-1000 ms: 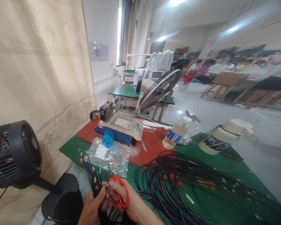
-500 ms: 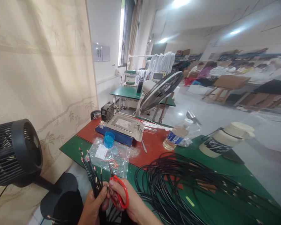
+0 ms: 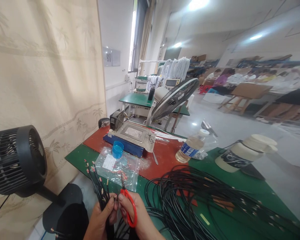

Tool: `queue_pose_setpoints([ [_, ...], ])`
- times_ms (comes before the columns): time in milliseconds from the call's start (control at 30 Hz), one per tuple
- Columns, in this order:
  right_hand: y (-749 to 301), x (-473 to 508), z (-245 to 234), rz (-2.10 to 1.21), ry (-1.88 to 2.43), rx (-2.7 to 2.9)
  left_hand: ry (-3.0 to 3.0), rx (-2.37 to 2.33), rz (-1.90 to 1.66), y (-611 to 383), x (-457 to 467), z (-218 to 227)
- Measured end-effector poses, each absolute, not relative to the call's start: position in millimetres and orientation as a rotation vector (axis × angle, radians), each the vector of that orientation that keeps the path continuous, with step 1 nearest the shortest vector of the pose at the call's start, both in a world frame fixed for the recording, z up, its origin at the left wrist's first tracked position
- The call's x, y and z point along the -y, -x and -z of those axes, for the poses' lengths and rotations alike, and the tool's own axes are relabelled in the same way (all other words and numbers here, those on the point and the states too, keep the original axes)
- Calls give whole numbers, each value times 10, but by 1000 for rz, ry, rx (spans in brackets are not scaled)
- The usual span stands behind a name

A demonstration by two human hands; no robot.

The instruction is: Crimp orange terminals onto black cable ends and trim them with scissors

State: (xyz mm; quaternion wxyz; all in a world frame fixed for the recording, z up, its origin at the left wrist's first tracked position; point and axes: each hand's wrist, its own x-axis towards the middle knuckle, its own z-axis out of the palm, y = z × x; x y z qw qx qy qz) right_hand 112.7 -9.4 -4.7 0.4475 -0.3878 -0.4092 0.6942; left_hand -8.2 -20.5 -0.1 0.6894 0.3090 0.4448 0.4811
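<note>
My left hand [image 3: 102, 213] is closed around a bundle of black cables [image 3: 97, 186], whose stripped ends with small coloured wires point up and away. Red-handled scissors [image 3: 130, 210] sit in my right hand [image 3: 138, 213], blades pointing up toward the plastic bag. The thumbs and fingertips of both hands meet at one cable end, and the fine detail between them is too small to make out. Just beyond my hands lies a clear plastic bag [image 3: 105, 173] with small orange-red pieces [image 3: 122, 175] on it and a blue cup [image 3: 117, 150] at its far edge.
A large coil of black cables [image 3: 175, 200] covers the right of the green table [image 3: 77, 158]. Behind stand a blue-based heating unit [image 3: 126, 143], a bottle of clear liquid [image 3: 190, 150] and a cream jug [image 3: 235, 158]. A black fan [image 3: 17, 160] stands left; people sit far right.
The view has shifted slightly, so the scene sits a little further right. The scissors' blades have tilted a bit more upright, while both hands keep their hold at the cable end.
</note>
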Motion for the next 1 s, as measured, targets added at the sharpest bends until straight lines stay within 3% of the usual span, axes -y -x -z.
queue_pose_setpoints([
  [733, -1087, 49, 18, -1562, 1103, 1180, -606, -1009, -1107, 73, 205, -17],
  [800, -1113, 55, 43, -1322, 1112, 1361, -488, -1004, -1121, 82, 191, -24],
  [933, -1230, 63, 95, -299, 938, 1867, -153, -969, -1134, 107, 171, -103],
  [1000, -1278, 55, 93, 51, 772, 2054, -36, -955, -1111, 114, 169, -159],
])
